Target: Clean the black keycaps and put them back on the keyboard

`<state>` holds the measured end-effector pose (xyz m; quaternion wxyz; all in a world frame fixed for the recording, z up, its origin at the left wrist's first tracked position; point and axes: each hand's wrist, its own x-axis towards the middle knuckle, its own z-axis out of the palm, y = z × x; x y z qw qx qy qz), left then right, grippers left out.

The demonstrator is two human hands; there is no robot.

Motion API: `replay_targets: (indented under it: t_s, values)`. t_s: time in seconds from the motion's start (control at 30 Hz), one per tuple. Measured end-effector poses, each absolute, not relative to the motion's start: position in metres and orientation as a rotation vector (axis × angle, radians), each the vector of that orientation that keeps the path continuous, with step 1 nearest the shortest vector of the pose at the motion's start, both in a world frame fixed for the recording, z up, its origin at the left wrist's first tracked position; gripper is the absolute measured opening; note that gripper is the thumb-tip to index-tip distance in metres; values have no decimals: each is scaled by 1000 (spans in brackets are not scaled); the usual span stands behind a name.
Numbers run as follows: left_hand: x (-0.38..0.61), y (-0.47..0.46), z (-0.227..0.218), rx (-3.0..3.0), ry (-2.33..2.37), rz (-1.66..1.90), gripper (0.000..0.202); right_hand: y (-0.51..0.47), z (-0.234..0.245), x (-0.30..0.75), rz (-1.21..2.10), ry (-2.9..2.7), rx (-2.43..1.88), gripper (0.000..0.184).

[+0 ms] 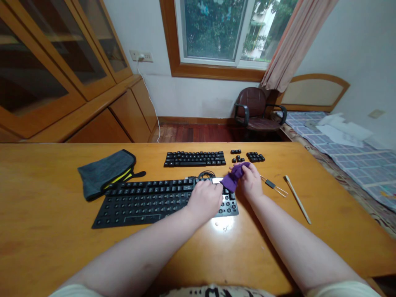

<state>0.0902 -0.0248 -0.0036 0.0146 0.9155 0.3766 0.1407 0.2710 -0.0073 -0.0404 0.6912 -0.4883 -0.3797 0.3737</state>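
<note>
A black keyboard [136, 206] lies on the table in front of me, many of its keycaps off and the bare key posts showing. My left hand [204, 201] is closed over its right part, fingertips by the lower left end of a purple cloth [232, 178]. What those fingers grip, if anything, is hidden. My right hand [251, 181] pinches the bunched upper part of the cloth above the keyboard's top right corner. Behind the keyboard, a block of black keycaps [194, 159] stands in rows, with smaller groups of keycaps [255, 156] to its right.
A folded grey cloth [107, 173] with a yellow edge touches the keyboard's upper left. A coiled black cable [206, 174] lies behind the keyboard. To the right are a wire keycap puller [274, 186] and a pale thin stick [297, 199]. A chair [255, 107] stands beyond the table [46, 231].
</note>
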Motion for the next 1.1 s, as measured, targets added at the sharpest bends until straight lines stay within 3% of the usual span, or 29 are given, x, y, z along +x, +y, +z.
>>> replay_targets:
  t_s: [0.2, 0.27, 0.33, 0.53, 0.63, 0.83, 1.1]
  values:
    - [87, -18, -17, 2804, 1059, 725, 21, -9, 7, 304, 854, -965, -1301, 8]
    - [87, -16, -20, 2795, 1047, 785, 20, -3, 26, 325, 863, -1189, -1518, 17]
    - [87, -15, -21, 2788, 1033, 828, 19, 11, 42, 342, 645, -1351, -1853, 29]
    - [87, -15, -23, 2748, 1009, 900, 18, 76, 42, 360, 207, -1860, -2517, 34]
    - [87, -14, -24, 2736, 1006, 920, 18, 98, 26, 359, 149, -1977, -2558, 44]
    - [87, -13, -25, 2718, 987, 926, 16, 116, 9, 358, 215, -2042, -2546, 46]
    - [87, -14, -24, 2706, 955, 966, 16, 115, 8, 352, 188, -2066, -2517, 30]
